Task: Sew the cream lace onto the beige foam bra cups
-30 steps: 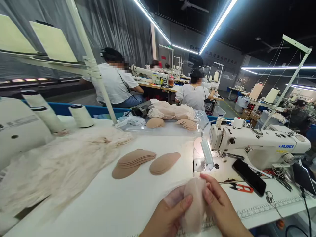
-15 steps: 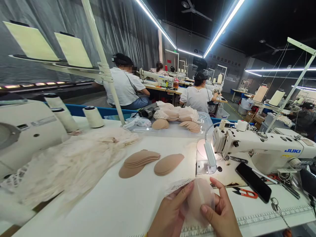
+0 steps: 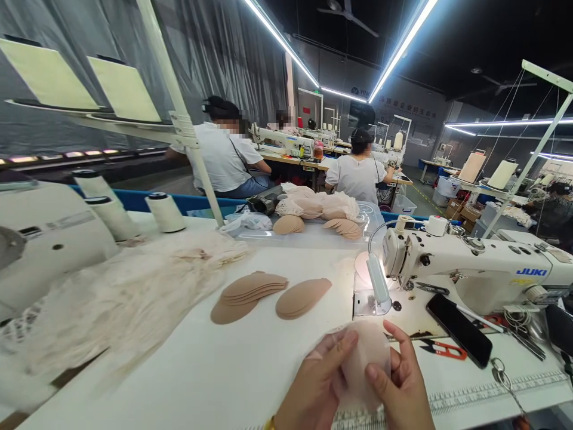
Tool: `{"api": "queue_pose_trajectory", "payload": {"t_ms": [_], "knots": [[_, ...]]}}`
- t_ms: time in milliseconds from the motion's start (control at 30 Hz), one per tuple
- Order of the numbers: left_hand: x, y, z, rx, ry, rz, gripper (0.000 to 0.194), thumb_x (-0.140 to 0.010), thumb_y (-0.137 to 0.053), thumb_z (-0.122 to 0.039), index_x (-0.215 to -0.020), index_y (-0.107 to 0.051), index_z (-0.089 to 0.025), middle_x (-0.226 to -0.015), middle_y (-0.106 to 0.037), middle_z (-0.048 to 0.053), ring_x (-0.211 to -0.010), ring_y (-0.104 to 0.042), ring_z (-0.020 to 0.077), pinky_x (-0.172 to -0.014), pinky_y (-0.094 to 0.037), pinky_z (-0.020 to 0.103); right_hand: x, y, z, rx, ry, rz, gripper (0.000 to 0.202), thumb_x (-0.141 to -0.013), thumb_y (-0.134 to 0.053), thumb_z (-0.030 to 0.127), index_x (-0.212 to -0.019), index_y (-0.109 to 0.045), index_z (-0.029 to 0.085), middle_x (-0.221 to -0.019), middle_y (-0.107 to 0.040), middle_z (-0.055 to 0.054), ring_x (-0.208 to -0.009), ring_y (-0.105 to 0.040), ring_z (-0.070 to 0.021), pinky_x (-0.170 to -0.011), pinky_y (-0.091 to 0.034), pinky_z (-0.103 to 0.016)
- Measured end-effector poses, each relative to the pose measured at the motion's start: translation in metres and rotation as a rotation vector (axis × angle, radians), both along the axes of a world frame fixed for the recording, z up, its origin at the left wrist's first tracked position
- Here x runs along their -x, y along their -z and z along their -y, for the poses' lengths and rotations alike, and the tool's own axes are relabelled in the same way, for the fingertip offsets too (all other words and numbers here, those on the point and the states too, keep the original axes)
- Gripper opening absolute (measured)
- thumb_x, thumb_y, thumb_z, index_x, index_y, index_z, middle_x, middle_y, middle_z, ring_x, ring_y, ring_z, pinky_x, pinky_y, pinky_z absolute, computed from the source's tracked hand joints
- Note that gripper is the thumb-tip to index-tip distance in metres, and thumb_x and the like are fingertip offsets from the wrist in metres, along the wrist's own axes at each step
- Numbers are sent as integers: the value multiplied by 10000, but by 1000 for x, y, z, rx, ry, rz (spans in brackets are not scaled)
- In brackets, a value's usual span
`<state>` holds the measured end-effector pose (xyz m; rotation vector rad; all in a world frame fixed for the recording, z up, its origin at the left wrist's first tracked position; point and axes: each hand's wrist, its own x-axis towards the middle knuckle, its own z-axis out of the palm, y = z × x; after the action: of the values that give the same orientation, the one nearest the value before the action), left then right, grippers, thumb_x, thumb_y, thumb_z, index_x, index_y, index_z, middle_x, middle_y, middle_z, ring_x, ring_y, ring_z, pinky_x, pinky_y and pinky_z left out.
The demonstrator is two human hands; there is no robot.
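Observation:
A pale pink fabric cup piece (image 3: 364, 352) with sheer edging is held between both hands at the table's front, just below the sewing machine's needle area. My left hand (image 3: 316, 379) grips its left side, thumb on top. On the right, my right hand (image 3: 403, 376) pinches it with the thumb in front, the index finger raised. Two stacks of beige pads, one larger (image 3: 248, 295) and one smaller (image 3: 303, 297), lie on the white table (image 3: 179, 364) beyond my left hand.
A JUKI sewing machine (image 3: 474, 263) with a lit lamp (image 3: 378, 278) stands right. A black phone (image 3: 459, 330), red-handled snips (image 3: 447, 350) and a ruler strip lie nearby. White lace fabric (image 3: 120, 298) covers the left. Two people (image 3: 226, 155) sit ahead.
My left hand has shifted slightly right over the cup piece, and the lace edge at its upper left is now mostly folded out of sight. The view has moved slightly.

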<state>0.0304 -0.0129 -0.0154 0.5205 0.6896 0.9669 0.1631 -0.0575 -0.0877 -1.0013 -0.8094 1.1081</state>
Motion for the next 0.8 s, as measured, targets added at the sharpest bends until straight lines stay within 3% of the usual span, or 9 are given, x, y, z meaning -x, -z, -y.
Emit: {"api": "queue_pose_trajectory", "payload": {"t_ms": [133, 267, 333, 400, 500, 567, 633, 667, 800], "knots": [[1, -9, -9, 22, 28, 15, 401, -686, -993, -408, -954, -821, -164, -968, -823, 112, -927, -770, 305, -825, -636, 373, -6, 3, 6, -8, -40, 53, 882, -763, -942, 565, -1480, -514, 282, -845, -713, -2, -800, -693, -233, -773, -575, -358], [19, -11, -23, -175, 175, -118, 359, -723, -937, -459, -902, -836, -164, -961, -823, 140, -900, -754, 321, -765, -630, 379, -30, -8, 7, -24, -117, 191, 782, -836, -899, 484, -1491, -523, 280, -811, -663, 17, -762, -660, -211, -761, -547, -351], [27, -4, -32, -420, 283, -300, 291, -773, -842, -476, -813, -826, -188, -918, -830, 117, -892, -751, 325, -809, -613, 414, -47, -21, -1, -122, -146, 452, 506, -936, -792, 394, -1394, -610, 280, -868, -682, -9, -810, -656, -215, -780, -529, -355], [28, 3, -42, -655, 348, -450, 304, -854, -672, -445, -701, -795, -212, -823, -816, 81, -828, -728, 283, -854, -577, 438, -66, -36, -19, -350, -173, 899, 155, -1005, -654, 276, -1144, -722, 271, -920, -710, -41, -840, -632, -220, -774, -490, -356], [19, 6, -64, -998, 480, -577, 270, -819, -623, -268, -567, -721, -265, -742, -775, 60, -763, -675, 243, -962, -524, 437, -87, -48, -55, -661, -216, 1462, 287, -1061, -507, 139, -923, -718, 277, -967, -753, -25, -885, -596, -211, -809, -436, -361], [12, 3, -81, -1344, 615, -671, 202, -730, -658, -128, -595, -709, -269, -848, -795, 57, -824, -679, 256, -1018, -468, 437, -93, -46, -76, -732, -214, 1652, 309, -1069, -513, 121, -850, -684, 257, -904, -744, -14, -866, -569, -202, -781, -409, -342], [8, 1, -96, -1625, 714, -752, 212, -673, -643, -62, -677, -715, -262, -988, -810, 42, -861, -680, 258, -1017, -429, 449, -96, -41, -87, -715, -180, 1723, 307, -1047, -526, 94, -811, -656, 241, -836, -722, -14, -871, -567, -202, -742, -388, -324], [8, 2, -102, -1672, 736, -767, 237, -650, -642, -53, -708, -727, -267, -1015, -806, 36, -854, -674, 256, -1001, -432, 442, -97, -38, -88, -687, -165, 1722, 304, -1028, -519, 67, -816, -654, 238, -828, -720, -13, -885, -576, -202, -740, -386, -319], [10, 21, -110, -1602, 685, -743, 243, -644, -663, -98, -731, -760, -304, -982, -789, 23, -833, -644, 258, -921, -461, 405, -101, -38, -76, -605, -201, 1618, 315, -962, -491, 7, -952, -697, 247, -974, -780, -9, -911, -620, -194, -807, -410, -330]]}}
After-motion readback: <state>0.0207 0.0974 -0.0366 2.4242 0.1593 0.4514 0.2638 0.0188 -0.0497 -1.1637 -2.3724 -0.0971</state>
